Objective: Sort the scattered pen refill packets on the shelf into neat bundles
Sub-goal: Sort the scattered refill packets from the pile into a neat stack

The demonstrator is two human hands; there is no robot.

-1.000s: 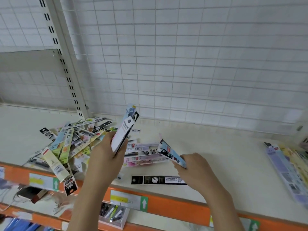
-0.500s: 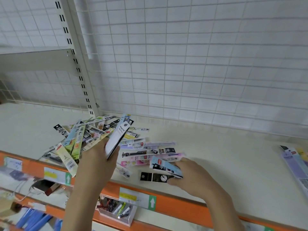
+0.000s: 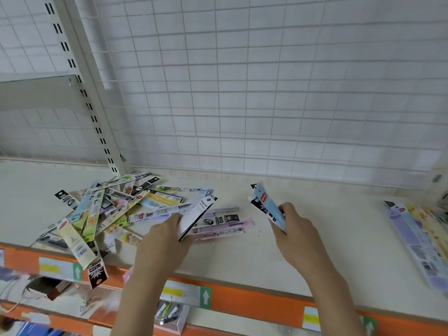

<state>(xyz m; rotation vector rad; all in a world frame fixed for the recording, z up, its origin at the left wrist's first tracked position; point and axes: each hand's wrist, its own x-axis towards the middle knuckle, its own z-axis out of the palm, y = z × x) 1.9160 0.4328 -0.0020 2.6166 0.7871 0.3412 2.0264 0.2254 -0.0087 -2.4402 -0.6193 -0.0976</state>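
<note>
A loose heap of long pen refill packets (image 3: 104,209) lies on the cream shelf (image 3: 242,258), left of centre, some hanging over the front edge. My left hand (image 3: 162,241) grips a thin stack of packets (image 3: 197,214), white and black-edged, tilted up over the heap's right side. My right hand (image 3: 298,236) holds a few light-blue packets (image 3: 266,206) upright, lifted above the bare shelf to the right of the heap. Pink and lilac packets (image 3: 223,226) lie flat between my hands.
A row of sorted packets (image 3: 417,241) lies at the shelf's right end. A white wire grid (image 3: 266,93) backs the shelf, with a slotted upright post (image 3: 94,110) at left. The orange front rail (image 3: 254,304) carries price labels. A lower shelf holds a small pen box (image 3: 169,316).
My right hand has lifted the blue packets off the shelf and carried them to the right. My left hand has lowered its stack toward the heap. The camera has shifted.
</note>
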